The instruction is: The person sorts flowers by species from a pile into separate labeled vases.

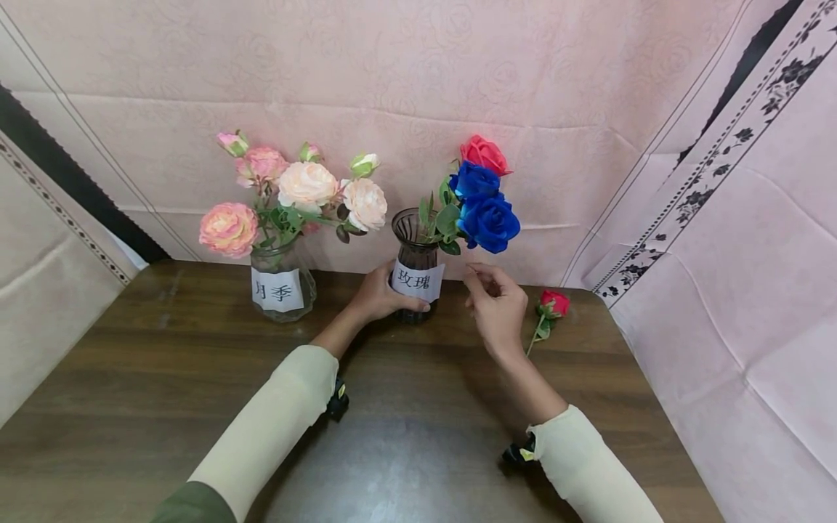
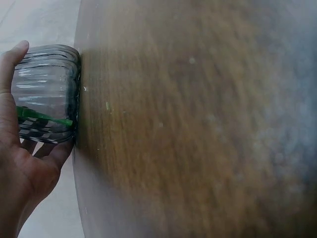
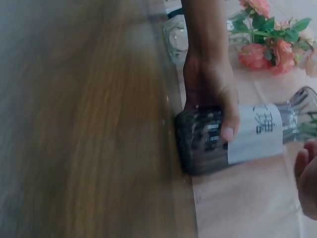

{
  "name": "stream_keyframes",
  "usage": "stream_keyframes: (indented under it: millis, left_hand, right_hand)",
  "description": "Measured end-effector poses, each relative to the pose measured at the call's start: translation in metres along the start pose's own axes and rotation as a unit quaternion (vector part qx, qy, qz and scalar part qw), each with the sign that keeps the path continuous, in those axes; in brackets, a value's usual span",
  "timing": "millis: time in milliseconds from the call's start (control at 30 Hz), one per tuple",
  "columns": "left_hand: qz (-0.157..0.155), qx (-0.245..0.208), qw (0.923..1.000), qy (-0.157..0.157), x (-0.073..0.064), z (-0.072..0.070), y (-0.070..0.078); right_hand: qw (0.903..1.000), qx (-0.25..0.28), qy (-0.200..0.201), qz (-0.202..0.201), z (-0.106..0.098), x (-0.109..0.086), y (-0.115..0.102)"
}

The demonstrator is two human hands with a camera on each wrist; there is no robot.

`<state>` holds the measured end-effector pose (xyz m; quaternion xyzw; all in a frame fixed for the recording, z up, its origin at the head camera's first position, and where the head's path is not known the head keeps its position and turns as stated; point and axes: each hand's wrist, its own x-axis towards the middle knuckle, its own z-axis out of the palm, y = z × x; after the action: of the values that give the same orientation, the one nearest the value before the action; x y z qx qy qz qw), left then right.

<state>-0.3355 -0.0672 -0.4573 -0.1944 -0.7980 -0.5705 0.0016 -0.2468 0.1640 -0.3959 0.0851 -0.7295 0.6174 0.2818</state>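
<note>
My left hand [image 1: 379,294] grips the lower part of a dark ribbed glass vase [image 1: 412,250], thumb across its front below a white paper label with dark characters. Green stems show through the glass in the left wrist view. The vase stands upright near the table's back edge. Two blue roses [image 1: 489,221] and a red rose [image 1: 484,154] lean out of it to the right. Just right of the vase, below the blooms, is my right hand [image 1: 498,309], its fingers loosely bent with nothing visible in them. A short-stemmed red rose [image 1: 554,303] lies beyond it on the table.
On the left stands a clear glass vase [image 1: 280,309] with a paper label, holding several pink and cream blooms [image 1: 309,187]. Behind the brown wooden table [image 1: 405,450] hangs a pale pink cloth [image 1: 366,65], with more cloth along both sides.
</note>
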Motion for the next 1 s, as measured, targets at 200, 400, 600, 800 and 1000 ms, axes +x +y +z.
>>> stream_keyframes:
  millis: [200, 400, 600, 800, 1000]
  left_hand:
    - [0.008, -0.003, 1.0, 0.002, 0.0, 0.001, 0.0]
    - [0.007, 0.001, 0.9999, 0.009, -0.001, 0.001, 0.0]
    - [0.003, -0.002, 1.0, 0.004, 0.0, 0.001, -0.001]
    - [0.01, -0.011, 0.9999, -0.002, 0.0, 0.0, -0.001]
    - [0.012, -0.007, 0.9999, 0.001, 0.0, 0.0, -0.002]
  right_hand:
    - [0.9919, -0.058, -0.043, 0.104, -0.027, 0.001, 0.014]
    - [0.9775, -0.069, -0.085, 0.18, -0.05, 0.001, 0.022]
    - [0.9616, -0.057, -0.112, 0.244, -0.076, 0.002, 0.025]
    - [0.9478, -0.041, -0.13, 0.288, -0.103, 0.004, 0.031]
    - [0.9377, -0.052, -0.135, 0.316, -0.127, 0.005, 0.038]
